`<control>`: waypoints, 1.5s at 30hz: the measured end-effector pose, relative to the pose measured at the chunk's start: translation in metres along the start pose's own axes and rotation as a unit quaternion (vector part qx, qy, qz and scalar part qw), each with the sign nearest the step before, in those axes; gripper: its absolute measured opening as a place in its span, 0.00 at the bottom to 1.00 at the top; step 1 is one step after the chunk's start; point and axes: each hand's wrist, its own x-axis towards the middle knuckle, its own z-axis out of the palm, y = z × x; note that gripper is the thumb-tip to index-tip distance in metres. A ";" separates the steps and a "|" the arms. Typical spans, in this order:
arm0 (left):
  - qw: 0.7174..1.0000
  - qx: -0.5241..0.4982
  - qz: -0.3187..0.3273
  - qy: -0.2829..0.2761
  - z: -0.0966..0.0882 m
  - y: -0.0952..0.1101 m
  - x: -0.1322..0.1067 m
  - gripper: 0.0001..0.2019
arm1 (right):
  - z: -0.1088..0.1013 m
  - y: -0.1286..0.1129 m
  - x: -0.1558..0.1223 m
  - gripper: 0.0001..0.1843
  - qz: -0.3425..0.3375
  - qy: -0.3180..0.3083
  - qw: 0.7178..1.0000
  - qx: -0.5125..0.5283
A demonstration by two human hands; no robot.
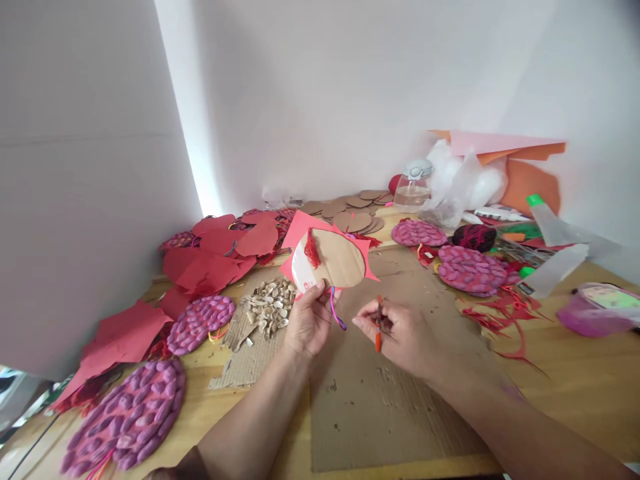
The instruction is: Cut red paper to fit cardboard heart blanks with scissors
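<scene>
One head-worn camera looks forward and down at the hands (310, 321), seemingly near.

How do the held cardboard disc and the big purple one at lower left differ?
The cardboard disc is mostly bare; the purple disc bears many raised lumps. Jagged red paper sticks out around the cardboard disc, whereas lumps ring the purple disc. The left hand holds the cardboard disc up; the purple disc lies on the wooden table. Both are rounded, with coloured string.
</scene>
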 end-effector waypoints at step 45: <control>0.984 0.148 0.095 0.034 -0.009 0.018 0.019 0.18 | -0.042 0.001 0.016 0.12 0.031 -0.001 0.996 -0.086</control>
